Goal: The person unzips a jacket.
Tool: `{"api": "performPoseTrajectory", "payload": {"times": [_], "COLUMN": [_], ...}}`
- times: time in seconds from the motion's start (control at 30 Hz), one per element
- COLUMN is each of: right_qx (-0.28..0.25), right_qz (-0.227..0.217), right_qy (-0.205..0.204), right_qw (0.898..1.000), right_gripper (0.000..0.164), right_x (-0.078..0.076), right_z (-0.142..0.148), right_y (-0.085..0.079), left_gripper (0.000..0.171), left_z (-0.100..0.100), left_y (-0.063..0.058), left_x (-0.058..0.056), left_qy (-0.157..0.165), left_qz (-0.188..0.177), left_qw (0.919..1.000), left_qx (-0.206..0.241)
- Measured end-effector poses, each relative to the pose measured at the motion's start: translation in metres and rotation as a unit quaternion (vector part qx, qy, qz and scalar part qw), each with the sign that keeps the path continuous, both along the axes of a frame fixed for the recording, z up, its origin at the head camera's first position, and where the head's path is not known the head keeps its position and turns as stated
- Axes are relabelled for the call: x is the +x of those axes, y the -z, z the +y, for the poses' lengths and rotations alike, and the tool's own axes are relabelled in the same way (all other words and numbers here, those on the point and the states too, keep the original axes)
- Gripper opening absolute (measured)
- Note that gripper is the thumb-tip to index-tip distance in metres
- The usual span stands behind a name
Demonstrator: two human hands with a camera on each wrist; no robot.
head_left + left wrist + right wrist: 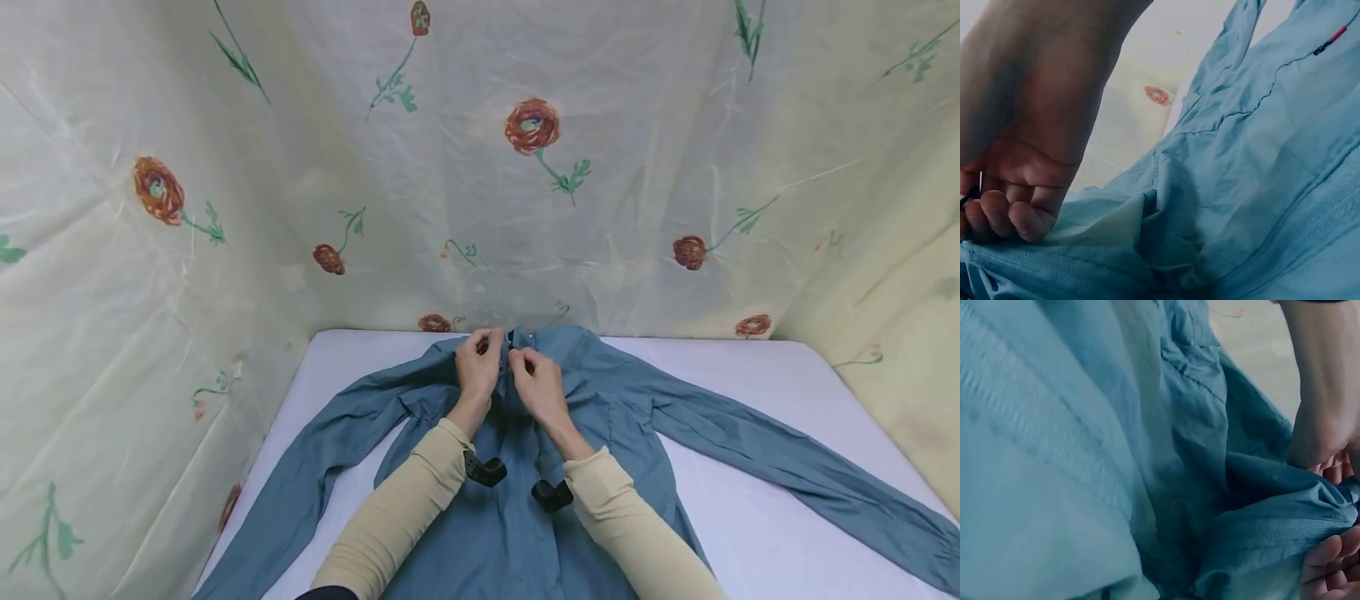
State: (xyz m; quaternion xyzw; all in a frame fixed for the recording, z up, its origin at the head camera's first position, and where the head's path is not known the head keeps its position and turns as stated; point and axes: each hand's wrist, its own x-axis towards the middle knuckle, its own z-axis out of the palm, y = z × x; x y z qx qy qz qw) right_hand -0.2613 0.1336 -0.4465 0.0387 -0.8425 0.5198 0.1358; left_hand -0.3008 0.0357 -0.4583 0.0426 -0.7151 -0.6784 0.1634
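A thin blue-grey jacket (480, 517) lies spread on its front-up side, with its sleeves stretched out to both sides. At the collar, my left hand (478, 364) pinches the left front edge with curled fingers. Just to its right, my right hand (538, 387) pinches the facing front edge, thumb and fingers bunched together. Between the hands shows a small dark spot near the collar. The left wrist view has curled fingers (1030, 220) on the fabric edge, with a small black piece beside them. Zip tape (1272, 530) runs along the gathered edge in the right wrist view.
Under the jacket is a white table (738, 367). A pale curtain (637, 142) with printed flowers hangs behind it and on both sides. A small black and pink pull (1330, 40) sits on a jacket seam. Black wrist cameras (486, 470) hang below both forearms.
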Motion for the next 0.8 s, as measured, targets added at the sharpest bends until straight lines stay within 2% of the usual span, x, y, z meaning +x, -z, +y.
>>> {"api": "performPoseTrajectory", "payload": {"times": [0.3, 0.53, 0.8], "right_qx": [-0.003, -0.004, 0.005], "right_qz": [-0.008, -0.009, -0.006], "right_qy": [-0.003, -0.006, -0.009], "right_qw": [1.0, 1.0, 1.0], "right_gripper": [0.038, 0.039, 0.037], "right_x": [0.0024, 0.0046, 0.0075], "right_z": [0.001, 0.0018, 0.0003], "right_y": [0.0003, 0.0025, 0.0034], "left_gripper": [0.021, 0.023, 0.023], "left_z": [-0.0014, -0.0022, -0.0044], "left_y": [-0.0019, 0.002, 0.0031], "left_x": [-0.004, -0.0051, -0.007], "left_qy": [-0.002, 0.003, -0.012], "left_qz": [-0.011, -0.013, -0.006], "left_qw": [0.9999, 0.9996, 0.9996], "left_qx": [-0.012, -0.025, -0.024]}}
